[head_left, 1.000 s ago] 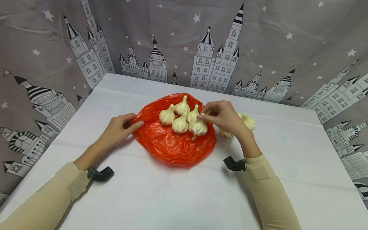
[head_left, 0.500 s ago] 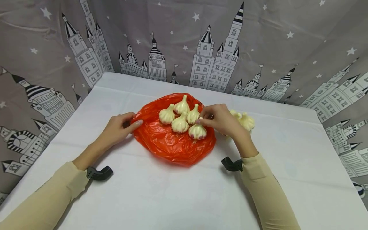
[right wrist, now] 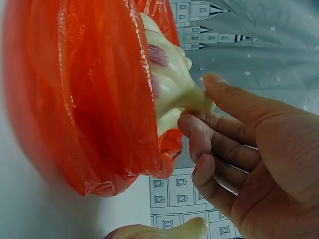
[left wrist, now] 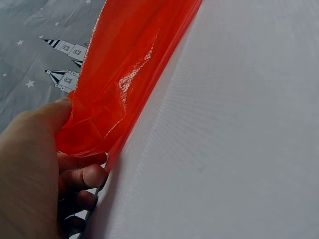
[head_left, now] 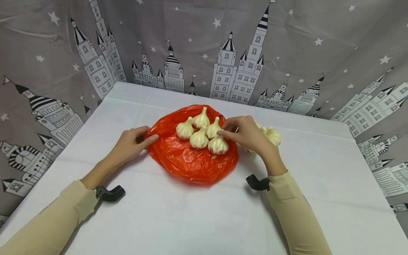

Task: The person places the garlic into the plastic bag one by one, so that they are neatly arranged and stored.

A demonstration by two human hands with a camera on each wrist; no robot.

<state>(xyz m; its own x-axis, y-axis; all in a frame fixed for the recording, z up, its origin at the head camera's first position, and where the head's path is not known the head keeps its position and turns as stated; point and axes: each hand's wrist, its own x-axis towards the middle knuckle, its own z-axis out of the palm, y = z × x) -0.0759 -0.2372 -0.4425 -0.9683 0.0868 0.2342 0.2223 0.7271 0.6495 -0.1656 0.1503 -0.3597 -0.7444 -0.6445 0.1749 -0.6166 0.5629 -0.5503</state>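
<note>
1. Head view: a red bag (head_left: 191, 166) lies wide-mouthed on the white surface (head_left: 191, 219), between the 2 hands.
2. The left hand (head_left: 132, 143) pinches the bag's left rim, thumb on the inner side and fingers outside, as the left wrist view shows.
3. The right hand (head_left: 247, 132) is partly closed, thumb and fingertips about the stem of a garlic bulb (head_left: 218, 146) at the bag's right side.
4. That bulb sits roughly upright in the bag, purple marks low on its side.
5. 4 other bulbs (head_left: 199, 138) cluster in the bag, just beside it, stems up.
6. More garlic (head_left: 273, 136) lies on the surface right of the bag, partly behind the right hand; I cannot tell how many.
7. A grey cloth (head_left: 194, 24) with castles and stars hangs behind.
</note>
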